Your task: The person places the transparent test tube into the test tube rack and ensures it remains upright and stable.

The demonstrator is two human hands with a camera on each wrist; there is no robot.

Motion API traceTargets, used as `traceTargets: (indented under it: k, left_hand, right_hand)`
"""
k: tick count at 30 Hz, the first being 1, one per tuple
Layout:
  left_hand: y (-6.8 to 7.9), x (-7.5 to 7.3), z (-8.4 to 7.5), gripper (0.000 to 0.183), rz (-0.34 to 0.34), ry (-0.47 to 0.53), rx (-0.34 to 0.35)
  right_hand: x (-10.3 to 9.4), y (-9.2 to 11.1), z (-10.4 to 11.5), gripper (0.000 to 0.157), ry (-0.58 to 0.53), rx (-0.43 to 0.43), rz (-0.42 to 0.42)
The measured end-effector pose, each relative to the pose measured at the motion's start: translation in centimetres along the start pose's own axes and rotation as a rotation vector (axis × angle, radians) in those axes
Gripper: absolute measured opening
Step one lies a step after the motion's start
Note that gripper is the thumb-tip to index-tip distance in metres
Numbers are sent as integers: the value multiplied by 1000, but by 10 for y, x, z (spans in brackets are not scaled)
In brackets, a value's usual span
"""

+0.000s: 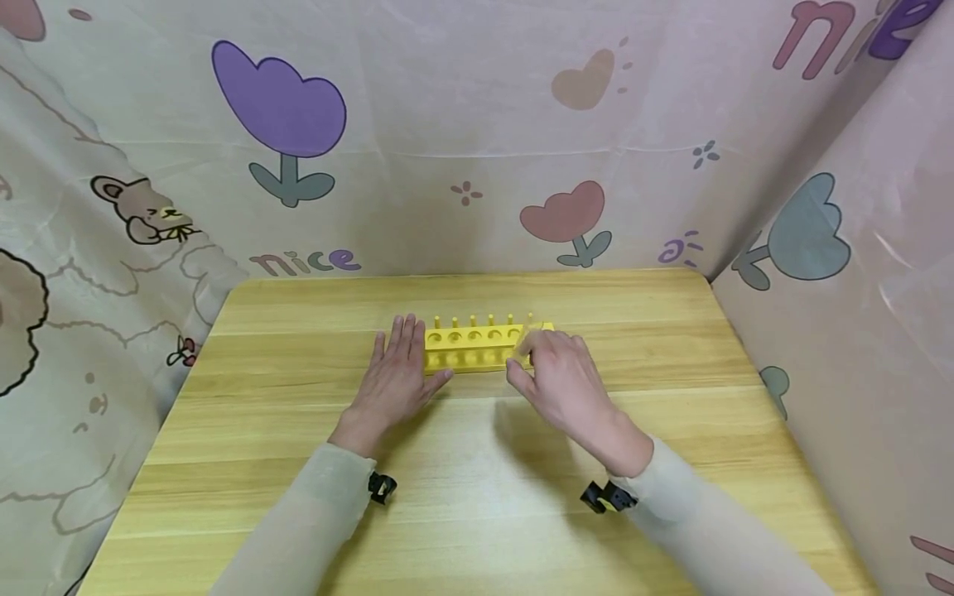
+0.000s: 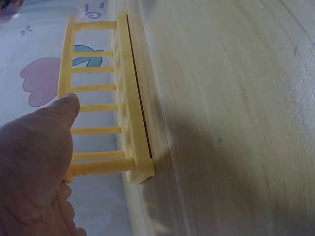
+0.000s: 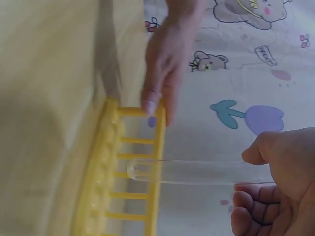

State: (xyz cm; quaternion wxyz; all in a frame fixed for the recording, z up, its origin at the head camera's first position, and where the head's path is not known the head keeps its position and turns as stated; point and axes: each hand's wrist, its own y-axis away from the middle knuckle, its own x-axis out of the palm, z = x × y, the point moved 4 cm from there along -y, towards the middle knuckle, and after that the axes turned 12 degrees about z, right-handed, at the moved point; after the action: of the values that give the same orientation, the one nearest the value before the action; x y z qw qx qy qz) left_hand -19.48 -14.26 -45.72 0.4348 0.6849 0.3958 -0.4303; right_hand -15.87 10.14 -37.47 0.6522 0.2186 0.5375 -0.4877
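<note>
A yellow test tube rack stands on the table, with a row of round holes in its top plate and a row of pegs behind. My left hand lies against its left end with straight fingers, and in the left wrist view the thumb rests along the top edge. Between thumb and fingers my right hand pinches a clear test tube, near the rack's right end. The tube's rounded bottom points down and overlaps the rack's top plate in the right wrist view.
Light wooden tabletop surrounds the rack. A printed curtain hangs behind the table and along both sides. Both wrists carry small black devices, one on the left sleeve and another on the right.
</note>
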Motion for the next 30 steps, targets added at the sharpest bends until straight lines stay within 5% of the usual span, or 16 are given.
traceTargets:
  k: [14, 30]
  left_hand:
    - [0, 0, 1, 89, 4, -1, -4]
    - [0, 0, 2, 83, 17, -10, -5]
  right_hand:
    - [-23, -45, 6, 18, 16, 0, -43]
    - [-11, -68, -2, 23, 6, 85, 11]
